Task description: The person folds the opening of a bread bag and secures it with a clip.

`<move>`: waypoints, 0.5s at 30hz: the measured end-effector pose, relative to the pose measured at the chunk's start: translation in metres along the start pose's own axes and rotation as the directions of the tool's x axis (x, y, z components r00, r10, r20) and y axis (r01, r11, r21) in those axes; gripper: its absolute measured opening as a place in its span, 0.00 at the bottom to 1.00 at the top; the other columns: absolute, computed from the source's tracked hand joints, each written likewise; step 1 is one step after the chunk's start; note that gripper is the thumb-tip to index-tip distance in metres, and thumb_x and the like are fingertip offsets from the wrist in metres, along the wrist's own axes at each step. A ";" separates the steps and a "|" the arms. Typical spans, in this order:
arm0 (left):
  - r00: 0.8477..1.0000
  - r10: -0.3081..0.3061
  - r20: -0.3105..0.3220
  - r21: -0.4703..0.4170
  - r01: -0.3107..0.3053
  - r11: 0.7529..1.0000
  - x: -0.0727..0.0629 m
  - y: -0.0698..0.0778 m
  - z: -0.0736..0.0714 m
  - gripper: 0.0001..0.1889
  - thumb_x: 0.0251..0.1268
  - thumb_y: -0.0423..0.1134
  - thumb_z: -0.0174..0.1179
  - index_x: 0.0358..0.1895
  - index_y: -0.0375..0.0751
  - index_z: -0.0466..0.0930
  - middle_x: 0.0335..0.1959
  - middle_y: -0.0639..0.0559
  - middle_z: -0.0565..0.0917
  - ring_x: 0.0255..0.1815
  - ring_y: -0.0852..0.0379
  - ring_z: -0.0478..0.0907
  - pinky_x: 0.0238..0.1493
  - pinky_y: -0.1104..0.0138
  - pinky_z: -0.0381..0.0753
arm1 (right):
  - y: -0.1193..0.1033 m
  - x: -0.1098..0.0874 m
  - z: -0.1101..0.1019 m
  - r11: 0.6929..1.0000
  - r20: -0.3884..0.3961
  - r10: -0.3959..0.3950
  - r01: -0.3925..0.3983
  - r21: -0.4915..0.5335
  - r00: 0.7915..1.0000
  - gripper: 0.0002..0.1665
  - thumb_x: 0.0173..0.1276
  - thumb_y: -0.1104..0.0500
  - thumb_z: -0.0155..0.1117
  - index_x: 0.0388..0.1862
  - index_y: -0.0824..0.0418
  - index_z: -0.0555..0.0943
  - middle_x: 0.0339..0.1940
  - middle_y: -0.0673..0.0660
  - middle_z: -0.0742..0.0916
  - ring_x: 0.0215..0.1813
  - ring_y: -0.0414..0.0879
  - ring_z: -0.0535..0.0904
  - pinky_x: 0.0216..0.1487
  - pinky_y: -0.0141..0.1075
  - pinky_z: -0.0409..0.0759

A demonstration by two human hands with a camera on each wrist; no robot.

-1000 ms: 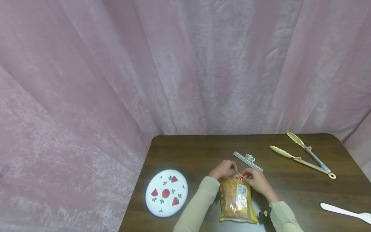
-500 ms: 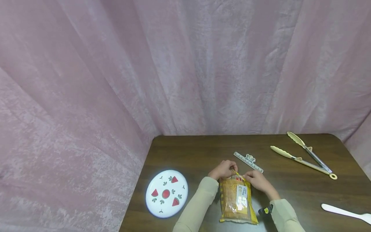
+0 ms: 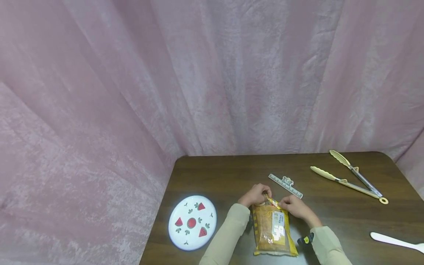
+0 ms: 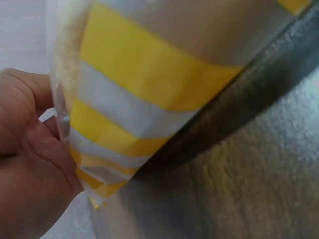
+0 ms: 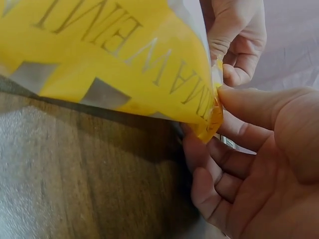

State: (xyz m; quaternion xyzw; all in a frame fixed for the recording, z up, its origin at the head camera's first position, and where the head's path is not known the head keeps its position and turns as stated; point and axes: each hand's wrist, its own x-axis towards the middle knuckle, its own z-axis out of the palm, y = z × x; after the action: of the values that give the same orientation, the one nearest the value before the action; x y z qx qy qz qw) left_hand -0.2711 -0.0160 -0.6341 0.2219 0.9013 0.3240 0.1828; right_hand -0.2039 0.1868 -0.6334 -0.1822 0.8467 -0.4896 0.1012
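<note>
A yellow and clear plastic bread bag (image 3: pixel 266 228) with a white label lies on the wooden table, its top end pointing away from me. My left hand (image 3: pixel 256 195) pinches the left corner of that top end. At the right corner, my right hand (image 3: pixel 296 207) pinches the edge between thumb and fingers. In the right wrist view the crumpled yellow edge of the bag (image 5: pixel 212 122) sits between my right thumb and fingers, with the left hand (image 5: pixel 237 37) close behind. Yellow stripes mark the bag's side (image 4: pixel 144 64) in the left wrist view, where the left fingertips are largely hidden behind it.
A white ruler-like clip (image 3: pixel 285 185) lies just beyond the hands. A round white plate (image 3: pixel 192 239) with watermelon pictures is at the left. Cream-tipped tongs (image 3: pixel 356 186) lie spread at the back right, and a white spatula-like utensil (image 3: pixel 394 241) is at the right edge.
The bag's yellow top edge has come over toward me, covering most of the red lettering. My right hand has shifted slightly with that edge; the left hand keeps its hold.
</note>
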 end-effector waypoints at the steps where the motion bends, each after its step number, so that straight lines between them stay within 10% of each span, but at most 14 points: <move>1: 1.000 0.005 -0.001 0.003 -0.005 1.000 0.000 0.000 0.000 0.14 0.56 0.21 0.62 0.26 0.48 0.80 0.28 0.62 0.80 0.33 0.63 0.74 0.36 0.74 0.73 | 0.000 0.000 0.000 1.000 -0.003 0.006 -0.006 -0.003 1.000 0.08 0.69 0.66 0.64 0.30 0.67 0.86 0.25 0.52 0.84 0.28 0.38 0.72 0.30 0.35 0.71; 15: 1.000 0.027 -0.016 -0.009 -0.028 1.000 0.001 0.000 -0.004 0.13 0.57 0.22 0.60 0.25 0.47 0.80 0.27 0.62 0.79 0.33 0.61 0.75 0.38 0.74 0.73 | -0.003 0.000 0.006 0.997 -0.049 0.078 -0.079 -0.025 0.996 0.05 0.64 0.69 0.66 0.28 0.66 0.84 0.24 0.51 0.83 0.28 0.43 0.74 0.32 0.35 0.73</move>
State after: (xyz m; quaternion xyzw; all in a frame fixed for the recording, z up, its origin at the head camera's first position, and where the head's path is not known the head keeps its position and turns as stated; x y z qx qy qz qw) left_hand -0.2737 -0.0177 -0.6315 0.2308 0.8981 0.3324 0.1723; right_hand -0.2013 0.1808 -0.6337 -0.1384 0.8619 -0.4780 0.0977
